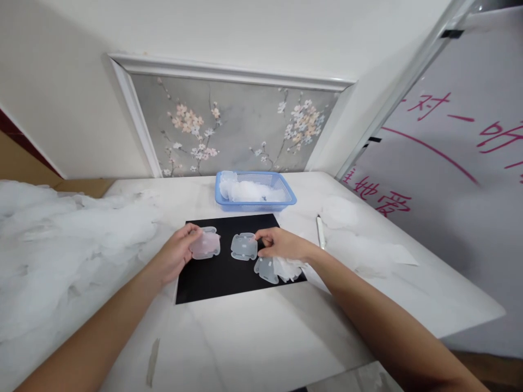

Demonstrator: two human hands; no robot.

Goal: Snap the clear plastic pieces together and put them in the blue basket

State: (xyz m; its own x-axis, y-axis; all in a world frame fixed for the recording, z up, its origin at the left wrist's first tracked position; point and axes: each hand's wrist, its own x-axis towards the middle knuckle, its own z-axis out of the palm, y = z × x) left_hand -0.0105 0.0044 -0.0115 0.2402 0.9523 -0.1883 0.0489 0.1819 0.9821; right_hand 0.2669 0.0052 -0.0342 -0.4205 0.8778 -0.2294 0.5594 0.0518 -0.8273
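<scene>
My left hand (178, 255) grips a translucent plastic piece (206, 244) by its left edge, over the left part of a black mat (216, 277). My right hand (280, 244) rests on the mat with fingers curled, its fingertips pinching the right edge of a second translucent plastic piece (244, 246) lying flat. A small heap of similar translucent pieces (274, 269) lies under and beside my right wrist at the mat's right edge.
A blue plastic basket (288, 197) with white translucent pieces stands behind the mat. A large pile of white film (61, 245) covers the table's left side. A white pen (321, 232) and more white sheets (359, 245) lie to the right. A whiteboard (449, 179) leans at right.
</scene>
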